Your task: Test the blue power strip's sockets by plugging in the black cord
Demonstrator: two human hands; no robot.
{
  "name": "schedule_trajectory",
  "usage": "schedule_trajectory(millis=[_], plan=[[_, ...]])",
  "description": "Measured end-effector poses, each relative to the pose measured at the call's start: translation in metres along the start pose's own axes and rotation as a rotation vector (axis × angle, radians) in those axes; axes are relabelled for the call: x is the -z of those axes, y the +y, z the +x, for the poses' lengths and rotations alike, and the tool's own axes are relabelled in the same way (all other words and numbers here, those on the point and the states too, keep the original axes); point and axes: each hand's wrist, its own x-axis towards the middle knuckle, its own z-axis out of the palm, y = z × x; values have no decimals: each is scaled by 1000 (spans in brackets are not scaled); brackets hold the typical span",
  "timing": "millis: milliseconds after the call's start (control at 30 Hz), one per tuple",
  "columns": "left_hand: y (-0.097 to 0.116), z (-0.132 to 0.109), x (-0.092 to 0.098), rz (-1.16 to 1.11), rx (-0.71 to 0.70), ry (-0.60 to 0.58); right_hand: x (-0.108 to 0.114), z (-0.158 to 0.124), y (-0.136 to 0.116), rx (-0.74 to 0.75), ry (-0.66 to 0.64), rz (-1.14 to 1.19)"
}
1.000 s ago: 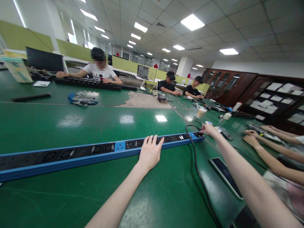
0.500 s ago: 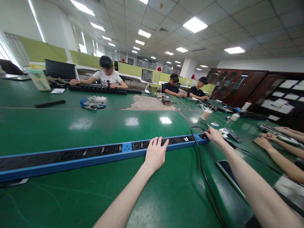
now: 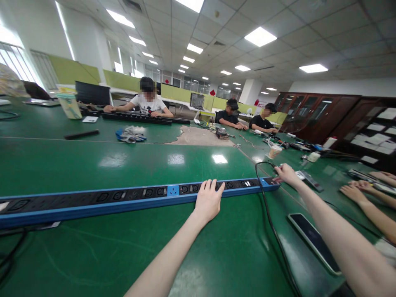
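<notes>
A long blue-edged power strip [image 3: 148, 205] with black sockets lies across the green table. My left hand [image 3: 209, 201] rests on top of it right of its blue socket, fingers stretched forward and slightly apart. At the strip's right end, my right hand [image 3: 287, 175] is closed in a pinch on a black cable [image 3: 265, 206]. The cable loops over the strip and hangs down toward me. My fingers hide the cable's end, so I cannot tell whether it sits in the strip.
A phone [image 3: 314, 241] lies near my right forearm. Another person's hands [image 3: 354, 192] are at the right edge. Gloves [image 3: 131, 134], a black bar [image 3: 82, 134] and cups [image 3: 68, 104] stand or lie farther back. Several people sit across the table.
The view has shifted left, so the scene sits farther right. My left hand stays on the strip. My right hand remains at the strip's end, its fingers slightly changed.
</notes>
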Motion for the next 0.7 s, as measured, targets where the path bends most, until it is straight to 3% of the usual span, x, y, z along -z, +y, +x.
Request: schedule_trajectory(millis=[67, 133, 300, 467, 567, 700], plan=[[0, -1, 1, -6, 9, -19, 10, 1, -1, -12, -3, 165], [0, -2, 3, -20, 19, -36, 18, -5, -4, 53, 44, 174], [2, 7, 16, -215, 115, -82, 28, -57, -25, 305, 78, 223], [30, 31, 44, -879, 391, -195, 43, -130, -67, 447, -6, 465], [57, 37, 59, -1252, 392, -250, 55, -169, -91, 468, -71, 660], [82, 33, 76, -1534, 448, -315, 53, -214, -106, 484, -187, 813]])
